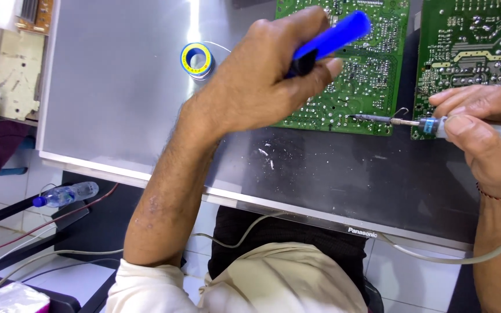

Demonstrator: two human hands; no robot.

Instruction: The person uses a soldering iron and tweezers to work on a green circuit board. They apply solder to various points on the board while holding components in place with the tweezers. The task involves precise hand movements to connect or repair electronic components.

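Blue desoldering pump (331, 39) in left hand (262, 81), soldering iron (436, 124) seemingly on green circuit board (366, 69).

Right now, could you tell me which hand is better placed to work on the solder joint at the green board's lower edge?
Right. The right hand holds the soldering iron with its tip on the green circuit board; the left hand holds a blue desoldering pump raised above it.

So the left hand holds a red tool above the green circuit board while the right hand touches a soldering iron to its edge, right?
Not quite. In the head view the tool in the left hand is blue, not red. The right hand does hold the soldering iron at the green circuit board edge.
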